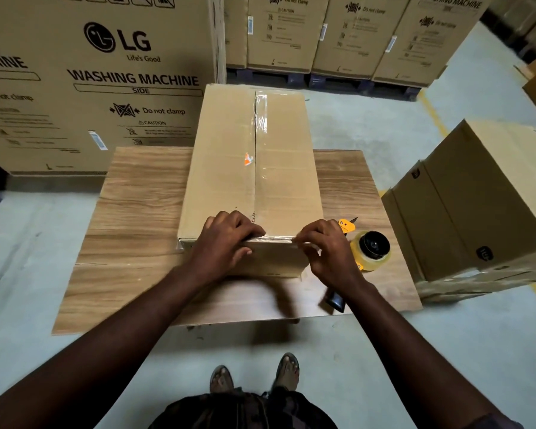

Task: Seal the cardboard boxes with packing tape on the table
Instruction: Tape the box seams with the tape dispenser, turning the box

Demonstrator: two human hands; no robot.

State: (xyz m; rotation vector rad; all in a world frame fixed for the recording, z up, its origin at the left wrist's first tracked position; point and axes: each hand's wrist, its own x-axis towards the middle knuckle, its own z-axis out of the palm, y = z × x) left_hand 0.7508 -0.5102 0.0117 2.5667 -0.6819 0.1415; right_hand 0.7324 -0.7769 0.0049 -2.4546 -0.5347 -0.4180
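Cardboard box [229, 168] lies lengthwise in the middle of the bench [136, 193], and clear tape [262, 144] runs along its centre seam from the far end to the near edge. From my remote seat I see 2 hands working that near edge. The left hand [226, 239] is clamped on the box, fingers curled over the top and thumb on the front face, at the seam. The right hand [325, 252] pinches tape between fingertips and thumb at the same edge, right of the seam, and a shiny strip shows along the edge between the 2 hands. The yellow tape dispenser [370, 250] sits on the bench just beside the box, behind the right hand, with its black handle poking out under the wrist.

I judge the step to be pressing tape down over the near edge. A sideways pull from the right hand could wrinkle the strip or fold it onto itself, leaving the seam open at the corner. The tape already looks creased near the far end. If the left hand lifts too soon, the flaps may spring up and peel the strip. A careless sweep of the right forearm could also knock the dispenser off the bench.
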